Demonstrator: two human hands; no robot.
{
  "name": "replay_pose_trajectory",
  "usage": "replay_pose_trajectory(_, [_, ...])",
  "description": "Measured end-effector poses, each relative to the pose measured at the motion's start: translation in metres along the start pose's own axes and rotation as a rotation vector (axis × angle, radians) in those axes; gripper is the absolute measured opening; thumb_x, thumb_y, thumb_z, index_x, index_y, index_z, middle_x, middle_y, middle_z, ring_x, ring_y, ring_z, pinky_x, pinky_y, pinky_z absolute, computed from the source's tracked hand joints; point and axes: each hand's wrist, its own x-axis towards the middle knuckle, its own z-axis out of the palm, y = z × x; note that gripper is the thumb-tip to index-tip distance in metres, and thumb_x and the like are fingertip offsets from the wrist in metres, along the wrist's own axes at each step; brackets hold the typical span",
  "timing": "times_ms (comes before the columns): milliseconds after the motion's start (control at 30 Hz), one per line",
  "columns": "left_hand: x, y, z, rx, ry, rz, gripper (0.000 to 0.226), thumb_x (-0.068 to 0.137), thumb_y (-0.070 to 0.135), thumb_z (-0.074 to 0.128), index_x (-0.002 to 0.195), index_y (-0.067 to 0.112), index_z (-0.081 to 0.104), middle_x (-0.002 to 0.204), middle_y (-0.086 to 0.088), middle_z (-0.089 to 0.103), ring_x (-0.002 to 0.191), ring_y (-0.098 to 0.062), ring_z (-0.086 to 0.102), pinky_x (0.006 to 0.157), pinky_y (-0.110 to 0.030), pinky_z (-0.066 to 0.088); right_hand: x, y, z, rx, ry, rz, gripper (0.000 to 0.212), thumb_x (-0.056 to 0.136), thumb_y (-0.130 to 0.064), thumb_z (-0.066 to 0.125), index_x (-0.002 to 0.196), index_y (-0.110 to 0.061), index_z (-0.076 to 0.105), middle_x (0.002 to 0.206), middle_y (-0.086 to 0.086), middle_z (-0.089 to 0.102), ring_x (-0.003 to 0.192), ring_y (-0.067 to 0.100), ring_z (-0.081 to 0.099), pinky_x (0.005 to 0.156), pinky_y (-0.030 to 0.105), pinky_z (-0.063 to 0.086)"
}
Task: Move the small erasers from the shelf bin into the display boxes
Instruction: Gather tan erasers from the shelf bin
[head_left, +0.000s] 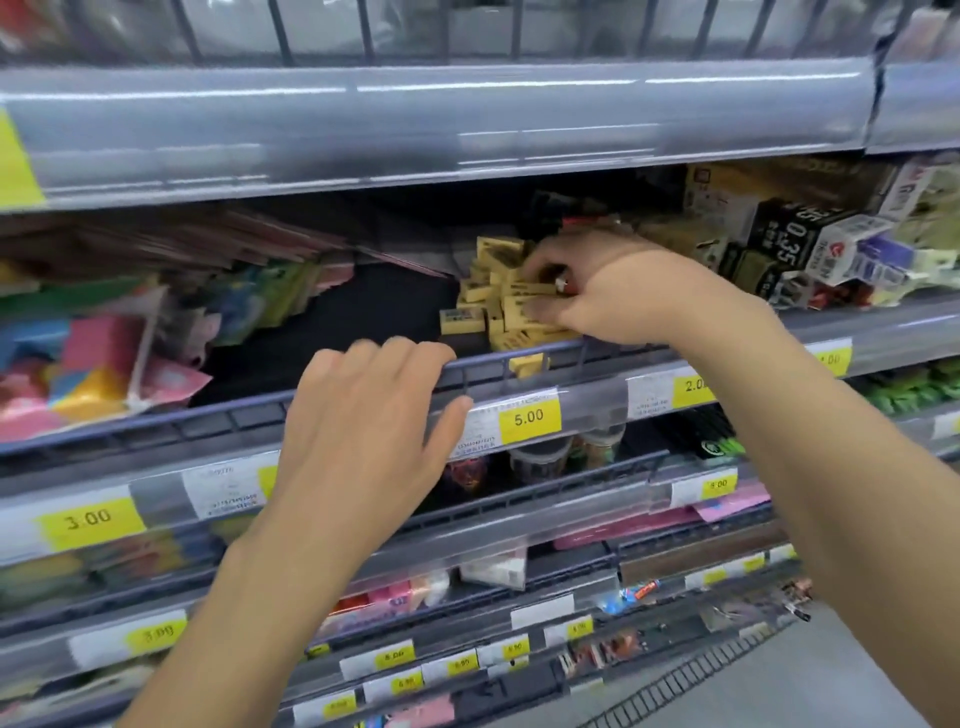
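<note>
I see the right hand (597, 291) reaching over the wire front rail (519, 364) of the shelf (363, 306) and into the pile of small yellow erasers (498, 306), which lies at the front edge of the shelf, right of its bare dark middle. Its fingers are curled into the pile and pinch several erasers; the exact number is hidden by the fingers. One eraser (529, 364) sits wedged against the front rail, just below the pile. My left hand (363, 415) rests on the same front rail, left of the pile, with the fingers laid relaxed over the top wire and the thumb near the yellow 5.00 price tag (529, 417); it holds nothing. Right of the pile, toward the right end of the shelf, stand printed cartons (789, 234), tilted and crowded together. Coloured packets (104, 353) fill the left end of the shelf. I cannot tell which containers are the display boxes.
</note>
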Motion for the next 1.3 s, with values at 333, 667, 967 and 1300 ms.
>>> replay_pose_trajectory(333, [0.003,0.000,0.000,-0.031,0.019,-0.033,0.035,0.094,0.046,0.057,0.117,0.022,0.068,0.094,0.005,0.069,0.081,-0.023,0.061,0.075,-0.040,0.042,0.009,0.001,-0.011,0.005,-0.141,-0.079,0.048,0.086,-0.055,0.069,0.128,-0.035,0.059,0.112,-0.011,0.052,0.106,0.017,0.047,0.086,0.031,0.042])
replay_pose_trajectory(667, [0.011,0.000,-0.012,-0.362,-0.055,-0.132,0.061,0.091,0.068,0.041,0.140,0.032,0.049,0.121,0.022,0.062,0.113,-0.008,0.057,0.096,-0.032,0.041,0.000,0.001,0.002,0.399,0.086,-0.095,0.034,0.083,-0.033,0.080,0.112,-0.034,0.061,0.102,-0.016,0.062,0.095,0.010,0.061,0.084,0.027,0.052])
replay_pose_trajectory(967, [0.044,0.008,-0.016,-0.949,0.001,-0.296,0.068,0.080,0.083,0.043,0.127,0.036,0.054,0.097,0.019,0.074,0.090,0.006,0.068,0.078,-0.026,0.056,-0.027,-0.038,0.016,1.166,0.161,-0.281,0.031,0.084,-0.008,0.072,0.112,-0.017,0.065,0.100,0.002,0.074,0.089,0.016,0.070,0.078,0.030,0.059])
replay_pose_trajectory(1300, [0.055,-0.013,-0.013,-1.057,0.139,-0.349,0.026,0.088,0.052,0.060,0.102,0.030,0.061,0.083,0.011,0.077,0.071,-0.011,0.076,0.074,-0.047,0.064,-0.021,-0.028,0.003,0.779,0.239,-0.186,0.024,0.089,-0.027,0.073,0.112,-0.033,0.068,0.096,-0.013,0.071,0.086,0.002,0.065,0.074,0.019,0.051])
